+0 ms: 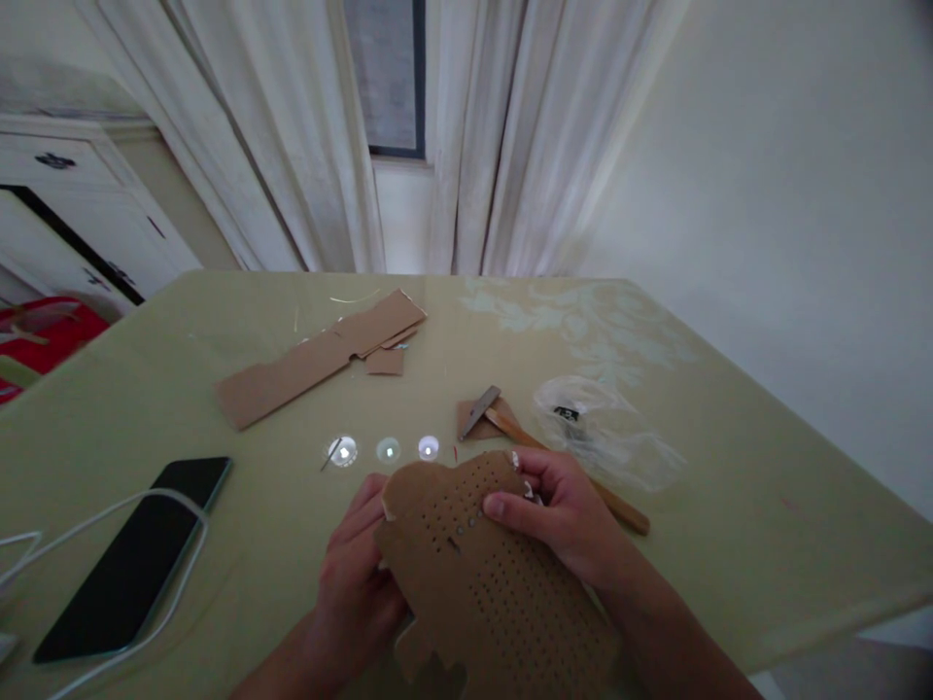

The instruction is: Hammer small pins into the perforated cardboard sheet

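A brown cardboard piece (510, 583), cut with a curved outline and punched with rows of small holes, is held up at the near edge of the table. My left hand (361, 564) grips its left edge, fingers behind it and partly hidden. On the upper right edge, my right hand (558, 501) pinches the cardboard, thumb on the front face near the holes. A few small round grey dots and a dark mark show among the holes by that thumb. Behind my right hand lies a hammer (479, 413) with a wooden handle, its head on a small cardboard square (466, 428).
Long cardboard strips (313, 369) lie at the back left. A clear plastic bag (619, 437) sits right of the hammer. A black phone or tablet (135, 559) with a white cable (193, 574) over it is at left. A thin nail-like rod (330, 454) lies mid-table.
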Tool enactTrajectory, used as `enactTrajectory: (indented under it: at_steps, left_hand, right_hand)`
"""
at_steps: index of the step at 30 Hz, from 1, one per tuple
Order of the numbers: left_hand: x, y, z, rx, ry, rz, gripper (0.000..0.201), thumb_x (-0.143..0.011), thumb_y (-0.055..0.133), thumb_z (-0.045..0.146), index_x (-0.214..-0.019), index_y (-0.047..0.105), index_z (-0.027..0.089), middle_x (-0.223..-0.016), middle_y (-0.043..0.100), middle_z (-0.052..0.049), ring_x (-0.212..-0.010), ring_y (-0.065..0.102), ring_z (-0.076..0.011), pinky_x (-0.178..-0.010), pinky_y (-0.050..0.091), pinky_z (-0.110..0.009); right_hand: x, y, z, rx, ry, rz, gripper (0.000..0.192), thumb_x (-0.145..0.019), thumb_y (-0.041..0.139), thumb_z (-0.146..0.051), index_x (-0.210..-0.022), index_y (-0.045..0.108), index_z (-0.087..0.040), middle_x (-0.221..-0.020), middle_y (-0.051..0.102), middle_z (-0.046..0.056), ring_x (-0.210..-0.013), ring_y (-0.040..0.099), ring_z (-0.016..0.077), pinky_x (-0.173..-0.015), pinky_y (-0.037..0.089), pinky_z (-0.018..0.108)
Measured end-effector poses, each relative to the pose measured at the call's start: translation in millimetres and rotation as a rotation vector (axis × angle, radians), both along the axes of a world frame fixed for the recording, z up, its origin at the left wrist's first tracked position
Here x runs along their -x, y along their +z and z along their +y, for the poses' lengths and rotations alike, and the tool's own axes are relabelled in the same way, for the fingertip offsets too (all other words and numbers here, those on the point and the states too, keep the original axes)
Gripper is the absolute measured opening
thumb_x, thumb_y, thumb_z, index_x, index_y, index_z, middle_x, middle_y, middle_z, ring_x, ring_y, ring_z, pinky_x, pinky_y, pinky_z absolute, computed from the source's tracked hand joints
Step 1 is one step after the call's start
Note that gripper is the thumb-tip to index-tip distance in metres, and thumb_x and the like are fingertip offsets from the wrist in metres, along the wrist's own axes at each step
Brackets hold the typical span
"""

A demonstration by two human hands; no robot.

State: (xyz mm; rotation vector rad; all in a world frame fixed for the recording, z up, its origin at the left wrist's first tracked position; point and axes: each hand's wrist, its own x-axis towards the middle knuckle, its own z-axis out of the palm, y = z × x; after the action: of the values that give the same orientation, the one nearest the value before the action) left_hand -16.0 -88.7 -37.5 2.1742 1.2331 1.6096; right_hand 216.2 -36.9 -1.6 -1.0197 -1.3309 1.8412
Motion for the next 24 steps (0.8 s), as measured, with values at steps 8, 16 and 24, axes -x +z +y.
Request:
enactTrajectory:
  at_steps: [8,16,24]
  left_hand:
    - [22.6,5.6,8.1,-0.028,0.242,-0.157,0.034,-0.105,0.059,0.015,-0.135,0.070,0.026,-0.127,0.074,-0.008,-0.111,0.069,-0.0219,-0.092,0.056,-0.038]
    - [12.0,5.8,7.0,-0.173,0.156,0.223,0.022,-0.094,0.080,0.009,-0.110,0.079,0.024,-0.109,0.080,-0.004,-0.104,0.067,-0.0220,-0.096,0.052,-0.040]
    - [7.9,3.7,8.3,-0.047,0.072,0.140,0.021,-0.097,0.077,0.010,-0.114,0.077,0.022,-0.113,0.078,-0.004,-0.106,0.070,-0.0187,-0.095,0.057,-0.035]
  right_hand:
    - [1.3,1.9,2.8,-0.059,-0.124,0.045,0.037,-0.087,0.090,-0.049,-0.102,0.079,-0.017,-0.094,0.081,0.005,-0.079,0.073,0.0143,-0.069,0.055,0.024]
    - [2.7,2.6,1.8,-0.063,-0.089,0.073,0.034,-0.090,0.088,-0.046,-0.103,0.079,-0.016,-0.090,0.079,0.003,-0.076,0.071,0.0123,-0.067,0.053,0.022]
    - [1.5,-0.2,1.3,-0.084,-0.051,0.067,0.033,-0.092,0.086,-0.045,-0.105,0.078,-0.016,-0.091,0.079,0.004,-0.079,0.071,0.0133,-0.071,0.054,0.023]
